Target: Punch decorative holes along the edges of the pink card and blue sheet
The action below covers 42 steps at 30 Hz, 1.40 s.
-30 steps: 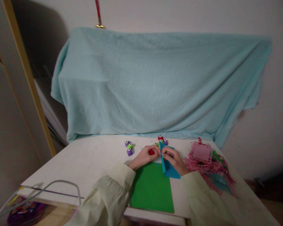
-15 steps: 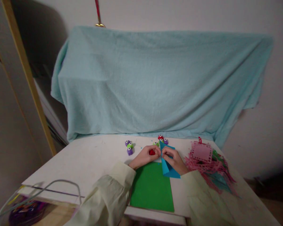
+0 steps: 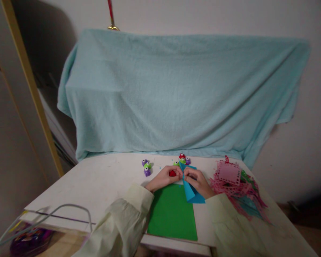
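A folded sheet of blue paper is held up between my two hands, its pointed end upward. My left hand pinches its left edge with thumb and forefinger. From the other side, my right hand pinches the paper close to the left fingertips. Beneath them lies a green rectangular sheet on the white table. A red object shows through the curl of my left hand; it seems to rest on the table behind. Just beyond the paper sit small googly-eyed figures in red, green and purple, partly hidden.
More purple and green googly-eyed figures stand left of my hands. At the right is a heap of pink, green and blue paper shreds with a pink card. A grey cable loops at the lower left. A light-blue cloth hangs behind the table.
The blue paper has tilted slightly: its top point has shifted a little left and down, and its lower folds have changed shape. Both hands keep their pinch in nearly the same place.
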Each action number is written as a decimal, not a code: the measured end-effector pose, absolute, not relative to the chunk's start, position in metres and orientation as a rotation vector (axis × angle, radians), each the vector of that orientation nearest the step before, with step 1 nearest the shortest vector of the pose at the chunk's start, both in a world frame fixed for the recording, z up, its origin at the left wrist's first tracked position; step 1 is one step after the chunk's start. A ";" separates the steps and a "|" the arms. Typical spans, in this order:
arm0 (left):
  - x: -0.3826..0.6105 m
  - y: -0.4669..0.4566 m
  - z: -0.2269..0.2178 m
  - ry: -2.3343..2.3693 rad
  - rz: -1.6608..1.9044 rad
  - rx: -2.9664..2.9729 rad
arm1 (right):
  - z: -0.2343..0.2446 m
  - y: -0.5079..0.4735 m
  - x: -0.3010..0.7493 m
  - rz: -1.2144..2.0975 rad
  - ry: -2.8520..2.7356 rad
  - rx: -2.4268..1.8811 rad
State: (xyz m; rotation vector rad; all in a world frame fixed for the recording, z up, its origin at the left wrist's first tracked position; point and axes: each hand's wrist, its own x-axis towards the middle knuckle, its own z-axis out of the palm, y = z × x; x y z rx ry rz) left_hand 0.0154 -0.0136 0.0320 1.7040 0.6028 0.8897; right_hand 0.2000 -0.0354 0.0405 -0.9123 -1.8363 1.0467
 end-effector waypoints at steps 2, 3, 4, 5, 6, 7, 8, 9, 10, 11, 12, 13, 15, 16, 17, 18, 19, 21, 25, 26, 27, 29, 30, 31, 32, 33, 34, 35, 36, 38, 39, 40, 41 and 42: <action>0.015 -0.014 0.032 0.609 0.888 1.699 | 0.042 -0.036 0.200 1.056 -1.832 -0.913; 0.015 -0.014 0.033 0.611 0.888 1.697 | 0.042 -0.036 0.200 1.057 -1.829 -0.916; 0.015 -0.015 0.033 0.610 0.889 1.696 | 0.043 -0.037 0.200 1.058 -1.827 -0.921; 0.015 -0.015 0.033 0.608 0.890 1.695 | 0.043 -0.037 0.199 1.060 -1.825 -0.927; 0.015 -0.015 0.033 0.604 0.891 1.694 | 0.044 -0.037 0.199 1.061 -1.823 -0.931; 0.015 -0.015 0.033 0.599 0.891 1.694 | 0.044 -0.038 0.199 1.063 -1.821 -0.935; 0.014 -0.014 0.032 0.596 0.890 1.692 | 0.045 -0.038 0.199 1.065 -1.820 -0.935; 0.014 -0.014 0.032 0.595 0.890 1.689 | 0.045 -0.038 0.199 1.070 -1.820 -0.932; 0.014 -0.014 0.032 0.596 0.893 1.684 | 0.045 -0.038 0.199 1.075 -1.817 -0.929; 0.014 -0.013 0.031 0.597 0.896 1.679 | 0.045 -0.038 0.199 1.081 -1.813 -0.925; 0.015 -0.013 0.031 0.596 0.899 1.674 | 0.044 -0.038 0.199 1.087 -1.809 -0.920; 0.015 -0.013 0.030 0.595 0.903 1.669 | 0.044 -0.038 0.199 1.092 -1.804 -0.918; 0.015 -0.013 0.030 0.595 0.904 1.658 | 0.043 -0.037 0.200 1.098 -1.793 -0.918; 0.015 -0.013 0.031 0.599 0.905 1.649 | 0.043 -0.037 0.200 1.099 -1.788 -0.919; 0.015 -0.014 0.032 0.606 0.907 1.636 | 0.042 -0.037 0.200 1.100 -1.783 -0.921; 0.015 -0.015 0.033 0.616 0.908 1.617 | 0.042 -0.037 0.200 1.101 -1.775 -0.924; 0.015 -0.016 0.034 0.626 0.909 1.592 | 0.042 -0.037 0.200 1.100 -1.765 -0.926; 0.014 -0.017 0.036 0.642 0.917 1.527 | 0.041 -0.037 0.201 1.095 -1.744 -0.928; 0.012 -0.012 0.035 0.725 1.025 1.446 | 0.041 -0.037 0.202 1.060 -1.706 -0.958; 0.012 -0.010 0.034 0.775 1.066 1.441 | 0.041 -0.037 0.202 1.046 -1.694 -0.964; 0.011 -0.007 0.032 0.832 1.101 1.441 | 0.042 -0.038 0.202 1.033 -1.684 -0.968; 0.011 -0.003 0.029 0.932 1.131 1.458 | 0.042 -0.038 0.202 1.006 -1.669 -0.967; 0.011 -0.002 0.028 0.965 1.127 1.474 | 0.042 -0.038 0.201 0.995 -1.667 -0.966; 0.011 -0.001 0.028 0.984 1.113 1.494 | 0.042 -0.038 0.200 0.987 -1.668 -0.965; 0.012 -0.002 0.028 0.994 1.096 1.513 | 0.041 -0.037 0.199 0.982 -1.671 -0.962; 0.013 -0.003 0.028 0.997 1.077 1.530 | 0.041 -0.037 0.198 0.980 -1.675 -0.957; 0.014 -0.004 0.028 0.994 1.055 1.545 | 0.040 -0.036 0.197 0.984 -1.683 -0.949; 0.015 -0.005 0.029 0.986 1.032 1.558 | 0.040 -0.036 0.196 0.991 -1.692 -0.938; 0.015 -0.006 0.029 0.975 1.010 1.570 | 0.039 -0.036 0.195 1.004 -1.703 -0.926; 0.016 -0.008 0.028 0.957 0.981 1.591 | 0.040 -0.036 0.194 1.060 -1.730 -0.901; 0.016 -0.008 0.028 0.948 0.977 1.599 | 0.040 -0.037 0.194 1.096 -1.741 -0.888; 0.015 -0.008 0.026 0.940 0.974 1.607 | 0.041 -0.038 0.194 1.131 -1.751 -0.875; 0.015 -0.007 0.025 0.932 0.972 1.615 | 0.043 -0.039 0.195 1.159 -1.760 -0.862; 0.015 -0.006 0.024 0.926 0.969 1.620 | 0.044 -0.040 0.195 1.173 -1.767 -0.854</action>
